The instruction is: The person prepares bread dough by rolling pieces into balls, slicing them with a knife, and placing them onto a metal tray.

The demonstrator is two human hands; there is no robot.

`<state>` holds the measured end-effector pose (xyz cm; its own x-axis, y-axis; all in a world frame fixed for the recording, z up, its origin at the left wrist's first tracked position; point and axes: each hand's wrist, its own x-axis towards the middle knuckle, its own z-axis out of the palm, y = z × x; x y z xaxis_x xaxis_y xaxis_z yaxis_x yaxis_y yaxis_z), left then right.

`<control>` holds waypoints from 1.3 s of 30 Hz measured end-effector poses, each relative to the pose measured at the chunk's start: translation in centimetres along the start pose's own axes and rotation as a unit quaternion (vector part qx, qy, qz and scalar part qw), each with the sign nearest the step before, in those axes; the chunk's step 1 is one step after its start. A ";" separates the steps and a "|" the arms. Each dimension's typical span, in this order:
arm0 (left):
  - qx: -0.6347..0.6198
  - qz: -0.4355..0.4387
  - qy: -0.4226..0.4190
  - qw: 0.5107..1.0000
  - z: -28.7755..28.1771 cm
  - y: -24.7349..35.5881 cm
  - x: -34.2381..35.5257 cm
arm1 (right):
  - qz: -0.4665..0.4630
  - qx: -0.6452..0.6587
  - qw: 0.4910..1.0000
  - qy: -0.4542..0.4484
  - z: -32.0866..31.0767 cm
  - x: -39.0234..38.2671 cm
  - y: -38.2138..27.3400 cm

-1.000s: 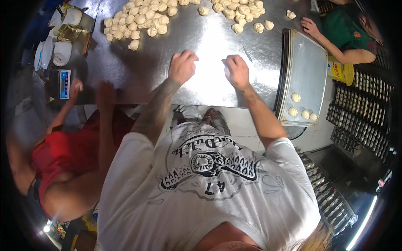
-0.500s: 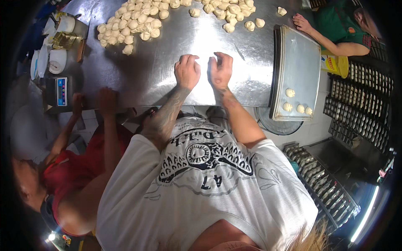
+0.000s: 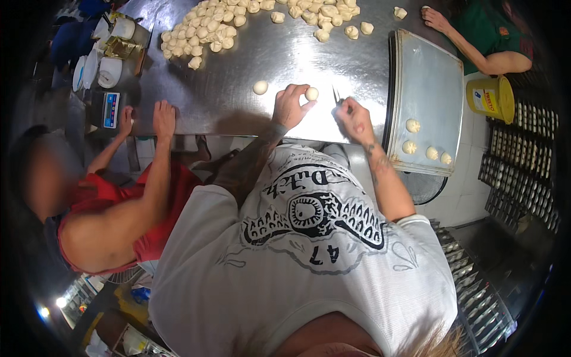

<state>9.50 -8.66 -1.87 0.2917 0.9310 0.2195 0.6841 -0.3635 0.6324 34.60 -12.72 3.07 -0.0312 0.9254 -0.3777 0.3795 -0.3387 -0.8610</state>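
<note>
Pinching a smooth, pale, round dough ball (image 3: 312,94) in narrowed fingers of the left hand (image 3: 290,106) over the shiny steel table (image 3: 238,65), and now gripping a thin, pointed metal blade (image 3: 336,95) in the right hand (image 3: 357,121), taken up from that table within the last half-second. Apparently done with palm-rolling this piece. Looking even and uncut, unlike the notched cream dough rounds (image 3: 410,147) on the grey metal tray (image 3: 431,77).

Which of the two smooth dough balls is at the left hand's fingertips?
The dough ball on the right, between thumb and fingers of the left hand; the other ball lies untouched on the table to its left.
</note>
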 end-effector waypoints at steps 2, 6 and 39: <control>-0.020 -0.086 -0.026 0.996 -0.8 1.3 -1.2 | -0.005 0.036 0.999 -0.004 0.5 -3.5 -2.9; -0.058 -0.068 0.019 0.996 -0.4 1.5 -2.1 | -0.203 -0.167 0.961 0.080 2.6 -3.8 -3.6; -0.086 -0.054 -0.082 0.992 -5.6 1.8 -2.0 | -0.095 -0.303 0.948 0.030 2.1 -7.5 -6.7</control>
<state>6.38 -11.01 2.96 0.3376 0.9408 0.0298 0.5973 -0.2386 0.7657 30.32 -17.73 10.90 -0.1065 0.9740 -0.1999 0.8341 -0.0219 -0.5512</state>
